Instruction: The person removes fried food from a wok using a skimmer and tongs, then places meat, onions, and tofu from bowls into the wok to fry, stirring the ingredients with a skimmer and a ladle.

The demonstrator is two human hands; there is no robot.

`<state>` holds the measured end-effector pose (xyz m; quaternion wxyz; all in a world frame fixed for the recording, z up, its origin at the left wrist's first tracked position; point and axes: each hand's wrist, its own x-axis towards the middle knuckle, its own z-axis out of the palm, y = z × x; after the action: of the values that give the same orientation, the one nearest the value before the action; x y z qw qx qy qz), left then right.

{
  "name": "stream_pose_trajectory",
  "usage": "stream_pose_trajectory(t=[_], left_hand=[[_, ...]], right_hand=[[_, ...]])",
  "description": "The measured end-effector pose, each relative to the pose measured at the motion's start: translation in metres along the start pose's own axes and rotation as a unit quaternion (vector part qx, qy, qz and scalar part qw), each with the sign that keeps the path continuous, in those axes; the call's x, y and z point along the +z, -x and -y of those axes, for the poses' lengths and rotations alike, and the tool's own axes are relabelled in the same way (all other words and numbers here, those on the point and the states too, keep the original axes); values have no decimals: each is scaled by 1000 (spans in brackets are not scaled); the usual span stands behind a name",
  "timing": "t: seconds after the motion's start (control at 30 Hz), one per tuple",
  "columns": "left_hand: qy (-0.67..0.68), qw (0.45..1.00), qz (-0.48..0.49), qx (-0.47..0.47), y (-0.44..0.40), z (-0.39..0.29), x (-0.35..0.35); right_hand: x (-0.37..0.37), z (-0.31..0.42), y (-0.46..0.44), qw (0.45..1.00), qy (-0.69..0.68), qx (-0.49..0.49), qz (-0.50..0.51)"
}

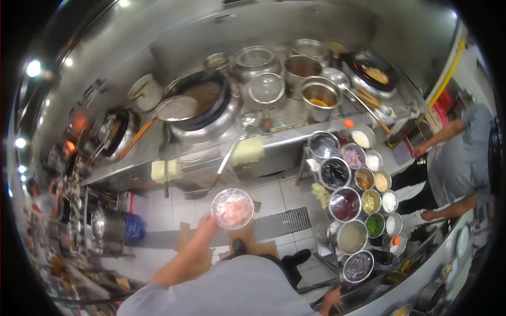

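Note:
My left hand (207, 224) is closed on the rim of a round bowl (232, 209) that holds pale pink pieces, which look like raw meat. The bowl is out in front of me, above the floor. Low in the view, my right hand (331, 298) is beside the counter edge, near a metal container of dark purple-grey stuff (359, 266). Its fingers are small and blurred, so what it holds, if anything, does not show.
Ahead on the steel range stand a large wok (197, 100) with a strainer (178, 108), pots (320, 97) and a ladle (227, 158). Ingredient containers (346, 204) line the right. A person in grey (457, 158) stands there. Cardboard (253, 243) lies on the tiled floor.

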<state>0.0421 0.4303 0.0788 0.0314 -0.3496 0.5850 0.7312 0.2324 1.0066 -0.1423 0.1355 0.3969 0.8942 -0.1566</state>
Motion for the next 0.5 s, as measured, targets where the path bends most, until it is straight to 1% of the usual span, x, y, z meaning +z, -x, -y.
stream_pose_trajectory(t=[0.03, 0.1, 0.17, 0.2, 0.23, 0.27, 0.3, 0.33, 0.37, 0.4, 0.43, 0.47, 0.5], left_hand=[[17, 1000, -4, -2, -2, -12, -21], [-10, 999, -9, 31, -11, -29, -64], [37, 997, -15, 73, -27, -47, -99], [58, 995, -10, 82, -31, -63, -111], [78, 993, -4, 91, -34, -81, -121], [81, 991, 10, 108, -38, -99, -130], [83, 989, 23, 122, -40, -116, -138], [82, 988, 30, 130, -44, -133, -146], [74, 987, 30, 137, -57, -141, -158], [64, 987, 30, 146, -69, -147, -169], [68, 987, 28, 145, -78, -158, -177], [67, 986, 41, 145, -85, -169, -183], [64, 986, 54, 147, -92, -178, -186]], right_hand=[[-16, 36, 28, 1000, 10, -11, -8], [-52, 113, 76, 978, -8, -197, -62], [-94, 176, 84, 934, -50, -328, -133], [-131, 217, 100, 924, -52, -336, -174], [-159, 245, 102, 914, -92, -339, -204], [-191, 275, 108, 904, -151, -336, -217], [-220, 299, 114, 912, -180, -305, -209], [-244, 323, 130, 886, -243, -331, -218], [-252, 322, 109, 881, -291, -339, -158], [-261, 342, 105, 863, -373, -331, -79], [-274, 378, 104, 834, -450, -320, 1], [-286, 422, 123, 777, -539, -311, 94], [-299, 469, 137, 749, -538, -356, 150]])
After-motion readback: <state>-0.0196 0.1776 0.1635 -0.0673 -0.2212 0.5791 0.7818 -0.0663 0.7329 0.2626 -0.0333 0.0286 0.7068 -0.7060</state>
